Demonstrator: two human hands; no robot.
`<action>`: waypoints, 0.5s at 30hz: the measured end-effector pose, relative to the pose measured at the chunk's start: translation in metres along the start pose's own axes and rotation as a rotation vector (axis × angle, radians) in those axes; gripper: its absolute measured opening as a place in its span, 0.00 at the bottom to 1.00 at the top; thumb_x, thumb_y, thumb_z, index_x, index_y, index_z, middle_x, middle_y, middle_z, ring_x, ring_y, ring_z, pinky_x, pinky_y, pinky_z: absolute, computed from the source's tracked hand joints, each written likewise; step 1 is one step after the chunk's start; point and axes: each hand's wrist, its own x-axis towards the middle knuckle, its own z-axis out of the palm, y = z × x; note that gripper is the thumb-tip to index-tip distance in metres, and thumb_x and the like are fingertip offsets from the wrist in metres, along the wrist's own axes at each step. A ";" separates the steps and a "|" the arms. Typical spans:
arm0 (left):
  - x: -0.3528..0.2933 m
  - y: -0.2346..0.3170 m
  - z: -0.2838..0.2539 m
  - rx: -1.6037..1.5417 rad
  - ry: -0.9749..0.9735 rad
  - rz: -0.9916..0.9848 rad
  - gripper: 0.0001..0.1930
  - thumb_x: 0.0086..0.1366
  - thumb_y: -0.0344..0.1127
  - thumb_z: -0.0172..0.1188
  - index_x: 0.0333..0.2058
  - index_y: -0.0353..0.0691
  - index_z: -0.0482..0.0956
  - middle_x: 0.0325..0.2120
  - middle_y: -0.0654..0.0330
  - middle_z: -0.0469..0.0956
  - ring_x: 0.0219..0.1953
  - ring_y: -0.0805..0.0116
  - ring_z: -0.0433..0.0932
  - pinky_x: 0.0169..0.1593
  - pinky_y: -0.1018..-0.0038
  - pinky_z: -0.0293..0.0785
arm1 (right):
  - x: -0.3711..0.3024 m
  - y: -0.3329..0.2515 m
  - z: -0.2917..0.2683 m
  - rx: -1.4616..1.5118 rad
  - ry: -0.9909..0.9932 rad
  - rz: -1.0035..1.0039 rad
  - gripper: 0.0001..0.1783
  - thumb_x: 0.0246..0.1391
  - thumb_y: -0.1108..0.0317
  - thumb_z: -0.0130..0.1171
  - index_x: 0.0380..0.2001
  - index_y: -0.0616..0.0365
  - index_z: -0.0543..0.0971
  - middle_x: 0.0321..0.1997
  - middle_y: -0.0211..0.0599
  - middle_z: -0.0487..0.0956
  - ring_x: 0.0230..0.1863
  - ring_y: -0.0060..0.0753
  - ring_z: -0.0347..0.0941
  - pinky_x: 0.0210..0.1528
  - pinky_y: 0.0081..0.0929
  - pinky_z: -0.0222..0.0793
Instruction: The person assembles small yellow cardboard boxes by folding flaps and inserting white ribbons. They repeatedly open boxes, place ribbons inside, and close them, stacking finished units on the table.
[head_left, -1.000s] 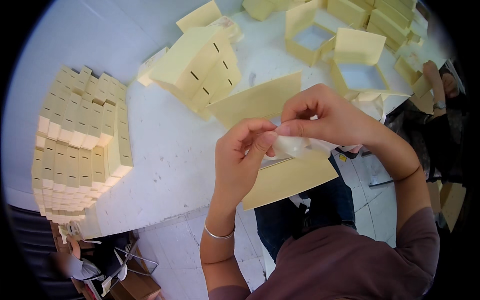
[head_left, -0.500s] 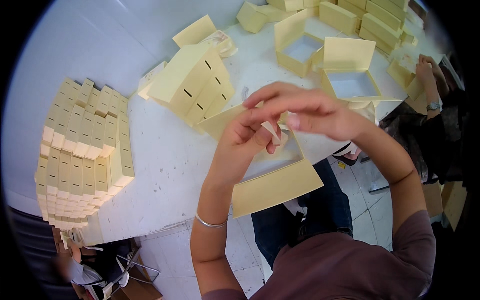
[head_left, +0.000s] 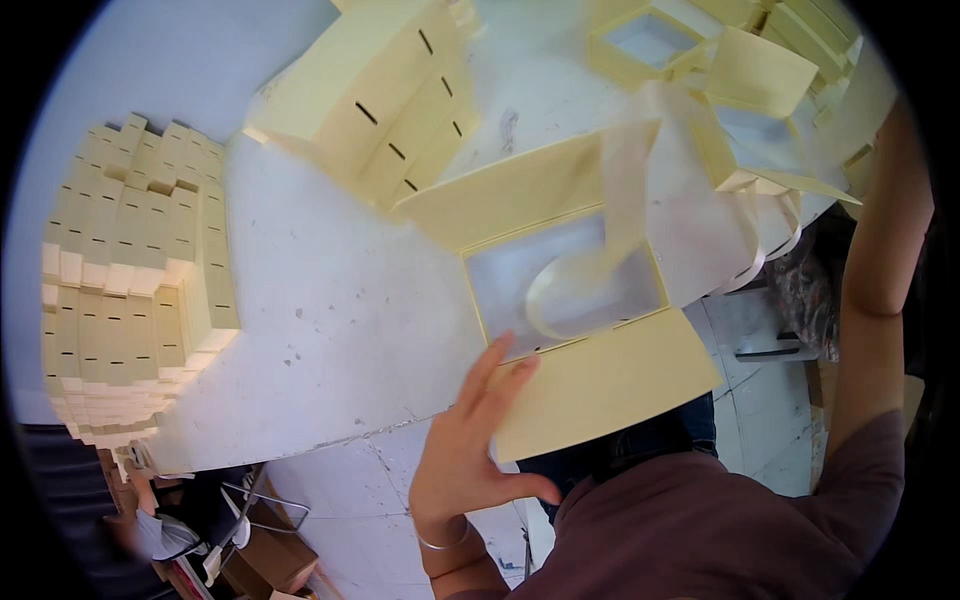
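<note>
An opened cream-yellow box (head_left: 608, 390) with a pale lining lies in front of me, one flap raised at the far side and another folded out toward me. Curling out of it is a pale ribbon (head_left: 540, 300), with a blurred strip rising over the far flap. My left hand (head_left: 465, 440) is at the box's near left corner, its fingers apart and holding nothing; the fingertips reach the inner edge, though contact is hard to judge. My right forearm (head_left: 880, 240) stretches up to the right rim of the picture, and the right hand is beyond view.
A tall stack of cream boxes with dark slots (head_left: 140, 250) stands at the left. More boxes (head_left: 370, 100) are piled behind the open one. Further open boxes (head_left: 755, 130) sit at the upper right, loose ribbons (head_left: 765, 240) beside them. Another person (head_left: 160, 525) is at the lower left.
My hands, together above the box with a pale strip between the left fingers, have parted. The left came down to the near edge and opened; the right swung out of view. The view shifted.
</note>
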 end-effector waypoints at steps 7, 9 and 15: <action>-0.005 -0.033 0.046 0.018 0.243 0.200 0.18 0.43 0.29 0.65 0.37 0.42 0.80 0.39 0.54 0.74 0.36 0.59 0.77 0.36 0.73 0.75 | -0.073 0.063 0.083 0.075 -0.992 0.544 0.04 0.47 0.76 0.52 0.27 0.63 0.75 0.24 0.35 0.75 0.26 0.29 0.72 0.28 0.27 0.66; -0.013 -0.028 0.049 0.008 0.266 0.150 0.15 0.44 0.26 0.64 0.35 0.43 0.81 0.38 0.55 0.74 0.37 0.60 0.76 0.39 0.72 0.73 | -0.084 0.075 0.093 -0.141 -0.985 0.194 0.05 0.44 0.76 0.51 0.27 0.63 0.76 0.27 0.36 0.76 0.28 0.36 0.73 0.30 0.30 0.67; -0.038 -0.033 0.060 -0.154 0.327 -0.019 0.15 0.42 0.20 0.63 0.30 0.45 0.81 0.39 0.57 0.72 0.43 0.59 0.72 0.47 0.70 0.70 | -0.080 0.058 0.088 -0.340 -1.099 -0.094 0.05 0.44 0.75 0.51 0.26 0.62 0.75 0.27 0.36 0.75 0.28 0.37 0.73 0.30 0.31 0.68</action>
